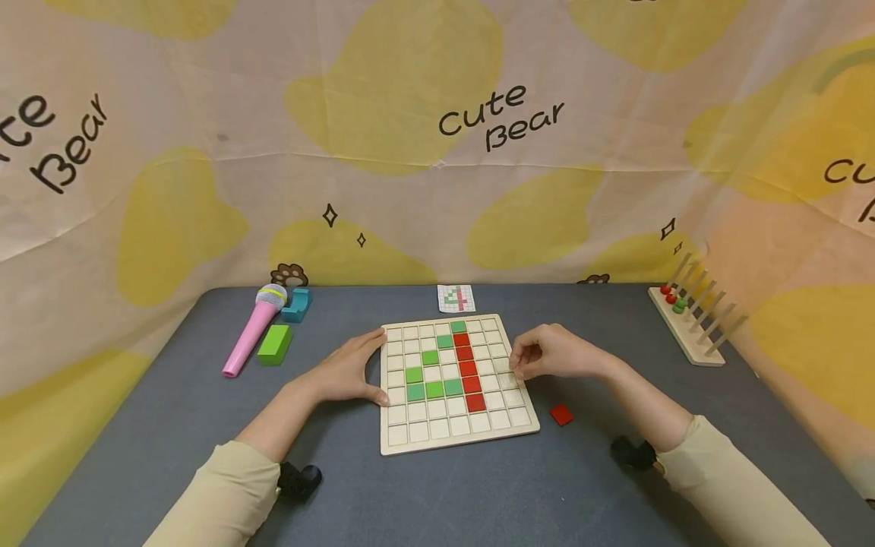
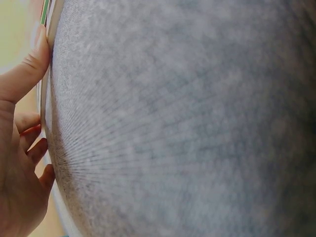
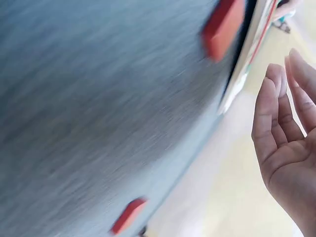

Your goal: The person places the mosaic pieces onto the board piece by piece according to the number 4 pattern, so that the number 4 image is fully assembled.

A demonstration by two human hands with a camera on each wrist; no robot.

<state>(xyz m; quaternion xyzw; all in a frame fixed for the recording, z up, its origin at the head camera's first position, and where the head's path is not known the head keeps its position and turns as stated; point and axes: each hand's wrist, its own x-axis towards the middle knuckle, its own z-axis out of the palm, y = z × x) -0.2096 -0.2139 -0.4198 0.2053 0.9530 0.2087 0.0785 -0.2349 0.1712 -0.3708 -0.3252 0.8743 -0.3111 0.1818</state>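
My left hand (image 1: 346,370) rests spread along the left edge of a white gridded board (image 1: 403,437), thumb and fingers touching its rim. In the left wrist view, the thumb (image 2: 27,74) lies over that rim. Several green tiles (image 1: 430,357) sit in a stepped line and a row on the board, beside a column of red tiles (image 1: 468,368). Over the board's right edge hovers my right hand (image 1: 547,352), fingers bent loosely toward the thumb, no tile showing between them. A loose red tile (image 1: 561,414) lies right of the board; the right wrist view shows another red tile (image 3: 129,216).
Behind the board lies a small pattern card (image 1: 456,298). At left are a pink toy microphone (image 1: 253,330), a green block (image 1: 275,345) and a blue arched block (image 1: 297,305). A pegged wooden rack (image 1: 683,323) with beads stands at right. A printed cloth (image 1: 410,213) hangs behind the table.
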